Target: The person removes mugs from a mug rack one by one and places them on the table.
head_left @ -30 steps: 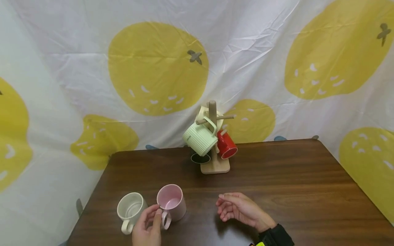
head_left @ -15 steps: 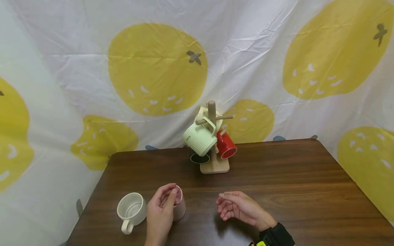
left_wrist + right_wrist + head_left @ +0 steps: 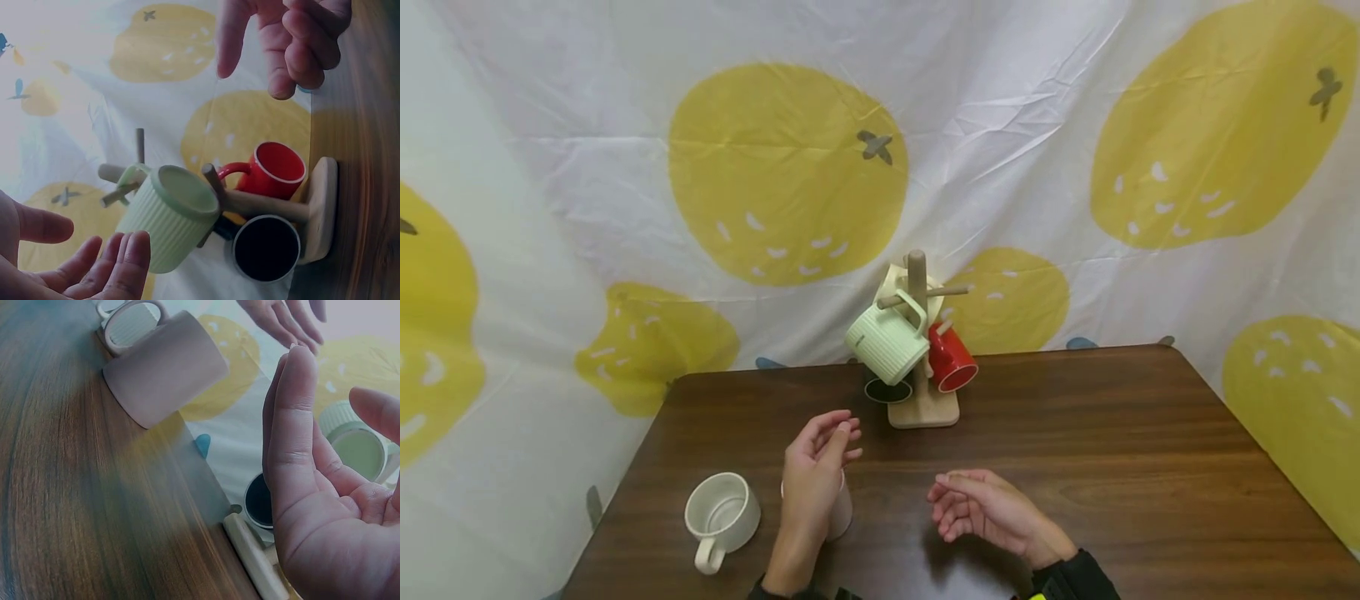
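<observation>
My left hand (image 3: 816, 467) is raised above a pink mug (image 3: 841, 512), fingers loosely bent and holding nothing. It covers most of that mug in the head view; the right wrist view shows the pink mug (image 3: 165, 372) upright, its handle visible. Beyond the fingertips, a wooden mug tree (image 3: 917, 267) carries a ribbed pale green mug (image 3: 883, 343), a red mug (image 3: 951, 358), a black mug (image 3: 888, 390) and a partly hidden cream mug (image 3: 889, 282). My right hand (image 3: 981, 510) hovers over the table at the right, fingers relaxed, nothing in it.
An off-white mug (image 3: 722, 512) stands upright at the left of the brown wooden table (image 3: 1112, 450), its handle towards me. A white cloth (image 3: 1000, 75) with yellow fruit print hangs behind the table and along its sides.
My left hand has moved from beside the pink mug's handle, up and forward over the mug towards the mug tree. The mugs stay in place, and my right hand has barely moved.
</observation>
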Action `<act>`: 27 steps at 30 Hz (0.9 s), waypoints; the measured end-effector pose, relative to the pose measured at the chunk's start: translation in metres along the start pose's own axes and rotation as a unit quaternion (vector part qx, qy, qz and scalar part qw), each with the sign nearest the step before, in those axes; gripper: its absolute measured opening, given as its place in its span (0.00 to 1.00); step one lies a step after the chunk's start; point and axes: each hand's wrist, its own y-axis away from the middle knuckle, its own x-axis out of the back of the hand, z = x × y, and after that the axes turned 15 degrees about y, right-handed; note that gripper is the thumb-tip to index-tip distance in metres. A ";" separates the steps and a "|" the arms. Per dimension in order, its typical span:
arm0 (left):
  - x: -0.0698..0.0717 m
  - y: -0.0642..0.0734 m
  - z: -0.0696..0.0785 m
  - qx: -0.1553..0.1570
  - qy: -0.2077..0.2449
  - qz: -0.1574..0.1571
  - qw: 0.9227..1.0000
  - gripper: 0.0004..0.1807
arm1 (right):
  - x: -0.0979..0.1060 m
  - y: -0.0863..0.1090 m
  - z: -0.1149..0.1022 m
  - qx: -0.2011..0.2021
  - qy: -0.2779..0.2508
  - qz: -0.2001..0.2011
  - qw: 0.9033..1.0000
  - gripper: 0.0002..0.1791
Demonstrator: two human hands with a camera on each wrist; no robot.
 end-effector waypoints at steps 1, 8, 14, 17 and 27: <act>-0.001 -0.002 -0.002 0.003 0.000 -0.002 1.000 0.12 | 0.000 0.000 0.000 0.003 0.001 -0.001 1.000 0.14; -0.011 -0.015 -0.007 0.024 -0.020 0.004 0.999 0.14 | 0.002 0.002 0.002 -0.009 -0.007 0.003 1.000 0.15; -0.019 -0.025 -0.010 0.044 -0.026 0.010 0.999 0.17 | 0.004 0.004 0.000 0.002 -0.005 0.001 1.000 0.15; -0.022 -0.028 -0.011 0.051 -0.025 0.010 0.998 0.18 | 0.004 0.004 -0.001 0.008 -0.003 -0.001 1.000 0.15; -0.034 -0.036 -0.009 0.058 -0.017 -0.013 0.998 0.25 | 0.006 0.005 -0.001 -0.001 -0.003 0.002 1.000 0.15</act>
